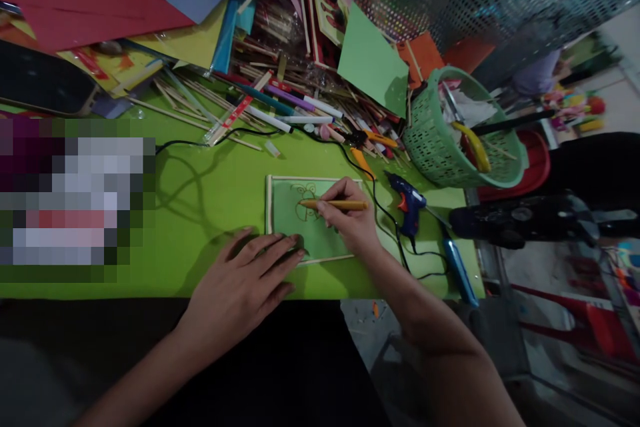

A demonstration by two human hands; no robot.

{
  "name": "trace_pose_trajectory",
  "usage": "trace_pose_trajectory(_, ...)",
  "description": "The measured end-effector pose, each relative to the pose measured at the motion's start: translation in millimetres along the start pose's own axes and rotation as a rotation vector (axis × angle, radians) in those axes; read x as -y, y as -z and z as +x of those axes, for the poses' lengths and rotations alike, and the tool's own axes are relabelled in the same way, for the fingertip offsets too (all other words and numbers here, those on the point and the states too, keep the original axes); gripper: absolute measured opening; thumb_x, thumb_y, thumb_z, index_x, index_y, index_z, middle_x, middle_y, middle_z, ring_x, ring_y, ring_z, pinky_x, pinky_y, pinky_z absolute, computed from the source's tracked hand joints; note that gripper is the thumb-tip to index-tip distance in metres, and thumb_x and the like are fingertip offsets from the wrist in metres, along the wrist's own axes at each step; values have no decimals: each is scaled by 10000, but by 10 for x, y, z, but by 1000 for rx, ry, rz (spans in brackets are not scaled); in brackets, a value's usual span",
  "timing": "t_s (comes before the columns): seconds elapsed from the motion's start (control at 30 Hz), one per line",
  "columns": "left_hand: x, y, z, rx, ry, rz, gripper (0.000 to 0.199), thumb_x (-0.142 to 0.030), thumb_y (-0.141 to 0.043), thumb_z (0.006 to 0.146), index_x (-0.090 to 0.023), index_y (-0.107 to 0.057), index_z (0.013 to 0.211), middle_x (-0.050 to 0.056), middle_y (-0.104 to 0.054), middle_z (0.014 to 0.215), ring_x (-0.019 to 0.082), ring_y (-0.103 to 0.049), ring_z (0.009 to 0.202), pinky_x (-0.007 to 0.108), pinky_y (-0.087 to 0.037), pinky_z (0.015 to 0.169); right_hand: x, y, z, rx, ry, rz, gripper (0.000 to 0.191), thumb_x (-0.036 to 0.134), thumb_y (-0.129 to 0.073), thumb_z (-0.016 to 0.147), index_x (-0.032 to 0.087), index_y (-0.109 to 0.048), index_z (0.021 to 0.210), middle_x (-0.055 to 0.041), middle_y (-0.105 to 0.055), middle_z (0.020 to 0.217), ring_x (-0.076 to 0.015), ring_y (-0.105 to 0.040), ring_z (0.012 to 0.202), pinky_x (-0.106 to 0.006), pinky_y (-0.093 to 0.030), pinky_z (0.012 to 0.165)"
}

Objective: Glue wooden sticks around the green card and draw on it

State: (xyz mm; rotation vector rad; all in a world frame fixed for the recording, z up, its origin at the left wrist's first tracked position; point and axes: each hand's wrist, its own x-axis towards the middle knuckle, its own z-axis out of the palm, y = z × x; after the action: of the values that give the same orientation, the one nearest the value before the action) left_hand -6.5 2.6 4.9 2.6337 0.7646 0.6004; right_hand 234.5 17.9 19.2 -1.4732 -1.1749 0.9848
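Note:
A green card point(325, 240) edged with thin wooden sticks lies on the green table near its front edge. On it is a line drawing point(303, 212) with round, curling shapes. My right hand point(353, 217) grips a yellow-brown marker pen point(350, 205), its tip touching or just over the drawing. Flat across the card's lower left corner rests my left hand point(255, 270), fingers stretched out and holding nothing. Part of the card's right side is hidden by my right hand.
Right of the card lie a blue glue gun point(407, 200) with a black cord and a blue-handled tool point(457, 270). Behind are a green basket point(435, 140), scattered pens point(295, 99), wooden sticks and coloured paper point(375, 60). A pixelated patch covers the left.

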Motion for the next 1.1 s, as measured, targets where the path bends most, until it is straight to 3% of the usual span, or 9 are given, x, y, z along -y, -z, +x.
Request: trace_pose_trajectory(1.1,4,1,12,-12,-7,-24,348,-283,-586,1028,-272,-638,1371,11,-676,1442,256,-629,1271,498,-407,1132,54,-31,1,16,-1,-84,240,397,-775,831,241,-593,807,45,-566,707,-111,-456,605,-269,-405,568)
